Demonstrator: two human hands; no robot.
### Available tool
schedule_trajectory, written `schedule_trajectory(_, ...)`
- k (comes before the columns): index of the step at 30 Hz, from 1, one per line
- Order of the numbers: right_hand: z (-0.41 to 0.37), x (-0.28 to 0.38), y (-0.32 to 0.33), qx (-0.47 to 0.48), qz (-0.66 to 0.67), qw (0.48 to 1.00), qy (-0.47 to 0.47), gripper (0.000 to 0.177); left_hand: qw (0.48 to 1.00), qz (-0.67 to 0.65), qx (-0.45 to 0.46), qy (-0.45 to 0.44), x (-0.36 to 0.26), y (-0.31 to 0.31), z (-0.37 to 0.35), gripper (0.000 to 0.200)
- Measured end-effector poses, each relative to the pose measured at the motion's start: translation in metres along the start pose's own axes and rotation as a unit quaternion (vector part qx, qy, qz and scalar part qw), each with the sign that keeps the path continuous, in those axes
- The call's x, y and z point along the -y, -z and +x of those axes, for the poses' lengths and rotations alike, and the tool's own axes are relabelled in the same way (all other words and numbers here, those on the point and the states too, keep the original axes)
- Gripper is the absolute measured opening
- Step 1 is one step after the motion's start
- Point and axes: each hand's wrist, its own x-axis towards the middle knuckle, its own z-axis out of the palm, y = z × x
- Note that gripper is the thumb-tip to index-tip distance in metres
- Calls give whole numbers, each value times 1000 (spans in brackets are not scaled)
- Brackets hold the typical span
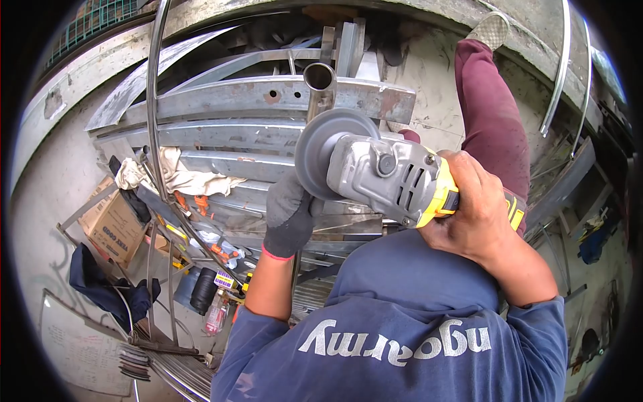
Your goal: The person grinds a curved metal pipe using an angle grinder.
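My right hand (469, 204), bare, is wrapped round the yellow and grey body of an angle grinder (385, 175). The grinder's grey disc (325, 151) faces left, beside an upright-looking metal tube (320, 84) with an open round end. My left hand (289, 208) wears a dark grey glove and is closed just below the disc. It seems to be round a thin metal pipe (296, 268) that shows below the wrist, but the disc and glove hide part of the grip. Metal beams (234, 100) lie behind the disc and the tube.
On the left are a white cloth (194, 177), a cardboard box (114, 224), a black spool (203, 291) and a clear bottle (216, 315). A curved metal tube (153, 100) crosses the left side. My leg (492, 107) extends at upper right, near more metal bars (559, 74).
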Motion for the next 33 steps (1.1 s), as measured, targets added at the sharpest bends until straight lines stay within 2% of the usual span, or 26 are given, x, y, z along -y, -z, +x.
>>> schedule_trajectory(1,1,0,0,2,-3,1000,-2,62,1000,-15,8,22,-1,1,0,32)
schedule_trajectory(4,3,0,-2,-11,-8,1000,-2,63,997,36,-28,-60,5,-7,1,35)
schedule_trajectory(17,4,-5,2,11,5,1000,-20,64,993,74,-28,-84,7,-9,0,43)
schedule_trajectory(22,5,-5,1,9,14,1000,-23,64,998,17,-23,-48,15,-11,-3,43)
schedule_trajectory(25,5,-6,2,15,8,1000,-16,64,994,57,-19,-94,9,-7,2,43)
schedule_trajectory(27,5,-6,1,10,14,1000,-4,64,982,100,-27,-156,4,-5,6,43)
schedule_trajectory(33,5,-7,2,16,15,1000,-18,65,991,73,-10,-108,11,-2,4,46)
